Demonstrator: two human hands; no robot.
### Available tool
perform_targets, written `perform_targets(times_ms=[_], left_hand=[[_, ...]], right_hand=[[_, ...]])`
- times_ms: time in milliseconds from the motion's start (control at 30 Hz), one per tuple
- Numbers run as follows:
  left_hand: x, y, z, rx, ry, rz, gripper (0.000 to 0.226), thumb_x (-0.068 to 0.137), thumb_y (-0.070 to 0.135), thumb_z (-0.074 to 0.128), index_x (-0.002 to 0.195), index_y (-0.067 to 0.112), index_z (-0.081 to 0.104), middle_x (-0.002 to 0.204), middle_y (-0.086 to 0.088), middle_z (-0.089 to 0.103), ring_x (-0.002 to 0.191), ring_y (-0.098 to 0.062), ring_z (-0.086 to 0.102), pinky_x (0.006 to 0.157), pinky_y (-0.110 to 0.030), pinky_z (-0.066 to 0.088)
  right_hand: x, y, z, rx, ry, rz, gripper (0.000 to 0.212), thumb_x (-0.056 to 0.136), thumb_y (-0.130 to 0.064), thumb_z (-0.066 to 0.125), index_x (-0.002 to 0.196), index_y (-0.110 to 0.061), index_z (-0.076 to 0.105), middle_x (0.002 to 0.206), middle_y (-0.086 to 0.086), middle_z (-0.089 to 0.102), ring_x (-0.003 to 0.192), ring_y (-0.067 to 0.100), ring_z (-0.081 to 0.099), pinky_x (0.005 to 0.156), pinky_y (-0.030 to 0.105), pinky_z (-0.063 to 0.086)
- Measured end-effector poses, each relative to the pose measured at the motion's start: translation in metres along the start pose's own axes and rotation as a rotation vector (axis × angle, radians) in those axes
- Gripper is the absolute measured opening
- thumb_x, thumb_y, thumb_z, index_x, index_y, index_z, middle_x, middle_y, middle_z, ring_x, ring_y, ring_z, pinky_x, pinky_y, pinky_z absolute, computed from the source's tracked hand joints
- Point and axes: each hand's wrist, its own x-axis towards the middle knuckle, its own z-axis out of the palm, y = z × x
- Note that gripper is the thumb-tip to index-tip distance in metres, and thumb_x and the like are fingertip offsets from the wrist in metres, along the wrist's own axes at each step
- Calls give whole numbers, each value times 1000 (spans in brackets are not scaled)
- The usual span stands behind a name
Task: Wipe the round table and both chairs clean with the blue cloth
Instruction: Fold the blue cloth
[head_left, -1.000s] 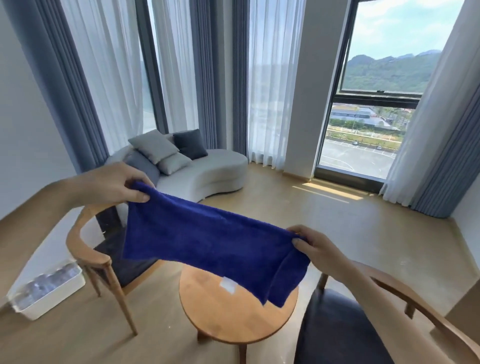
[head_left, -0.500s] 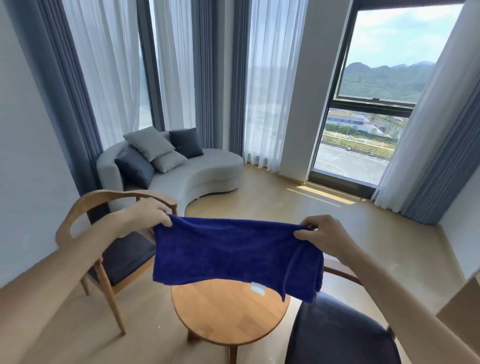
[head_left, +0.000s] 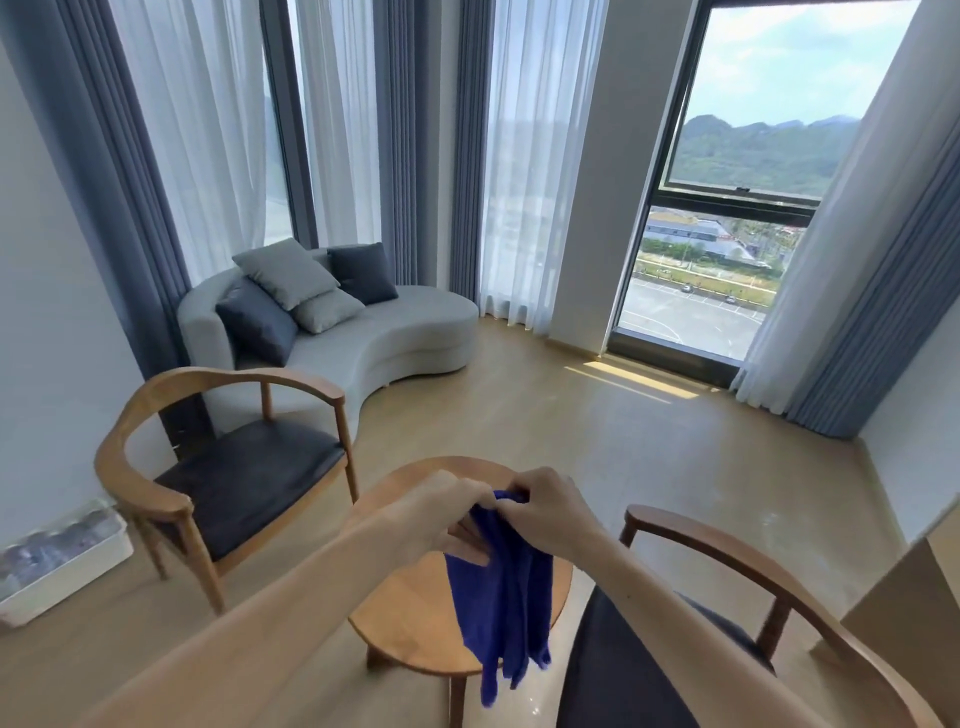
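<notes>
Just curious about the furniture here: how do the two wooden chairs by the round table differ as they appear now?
The left chair shows whole, its seat and legs in view; the right chair is cut off by the frame's bottom edge. The left chair stands apart from both arms; a forearm crosses the right chair's seat. Both have curved wooden armrests and dark seat cushions.

Grey curved sofa (head_left: 395, 343) with cushions (head_left: 291, 278); white box (head_left: 57, 558) on floor, left.
</notes>
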Motion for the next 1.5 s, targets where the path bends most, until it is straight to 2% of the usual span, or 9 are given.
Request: perform_targets(times_ms=[167, 300, 400, 533, 667, 900, 1167, 1333, 1500], left_hand=[[-9, 9, -5, -55, -135, -41, 31, 77, -4, 38, 93, -7, 64, 81, -24, 73, 76, -33, 73, 63, -36, 60], [-12, 11, -12, 198, -115, 88, 29, 89, -6, 48, 101, 4, 72, 72, -7, 73, 67, -15, 71, 65, -31, 61], [-8, -4, -35, 604, 77, 460, 12, 81, 25, 61, 91, 30, 64, 83, 9, 67, 74, -11, 67, 59, -25, 58], [-3, -29, -40, 931, 140, 623, 72, 59, 74, 64, 120, 48, 35, 112, 28, 43, 105, -1, 49, 82, -24, 49], [-1, -28, -39, 895, -3, 711, 28, 81, 47, 59, 105, 51, 45, 103, 23, 60, 96, -4, 60, 82, -31, 56], [-13, 17, -50, 910, -20, 814, 9, 96, 23, 53, 102, 30, 55, 96, 12, 63, 89, -7, 62, 79, -32, 57], [-14, 17, -41, 1507, 239, 1129, 47, 95, 34, 12, 118, 22, 51, 116, 4, 50, 98, -12, 50, 83, -27, 50], [-13, 19, -41, 1388, 310, 1105, 37, 100, 30, 20, 119, 23, 51, 113, 4, 48, 93, -15, 53, 79, -26, 50], [-19, 23, -39, 854, 266, 943, 14, 99, 26, 46, 108, 33, 54, 101, 11, 53, 95, -5, 54, 75, -17, 43]], right_hand=[[-2, -3, -16, -27, -166, -97, 45, 79, -62, 56, 83, -17, 66, 72, -7, 65, 63, 4, 56, 61, 19, 45], [-3, -3, -35, -101, -115, -223, 11, 87, -27, 63, 97, -23, 64, 82, -11, 63, 73, 3, 57, 67, 17, 45], [-3, -3, -52, -93, -66, -257, 19, 90, -13, 55, 104, -23, 64, 90, -10, 64, 80, 3, 57, 66, 13, 42], [-9, -3, -67, -30, -70, -311, 24, 92, -11, 54, 101, -31, 64, 91, -17, 64, 87, 4, 60, 76, 19, 49], [-16, 7, -80, -42, -102, -332, 24, 93, -11, 54, 105, -29, 65, 94, -15, 66, 91, 6, 62, 81, 24, 54], [-20, 35, -77, 1, -46, -276, 19, 95, -12, 54, 104, -28, 60, 90, -14, 65, 86, 7, 64, 74, 21, 56], [-16, 44, -69, -25, -45, -303, 20, 96, -12, 51, 98, -31, 56, 84, -20, 61, 79, 3, 63, 63, 12, 51], [-12, 48, -66, 117, -32, -282, 18, 98, -16, 49, 95, -33, 51, 88, -17, 61, 83, 7, 62, 66, 15, 52], [-6, 48, -68, 313, -74, -319, 16, 100, -19, 47, 101, -34, 52, 96, -10, 65, 88, 11, 65, 71, 22, 56]])
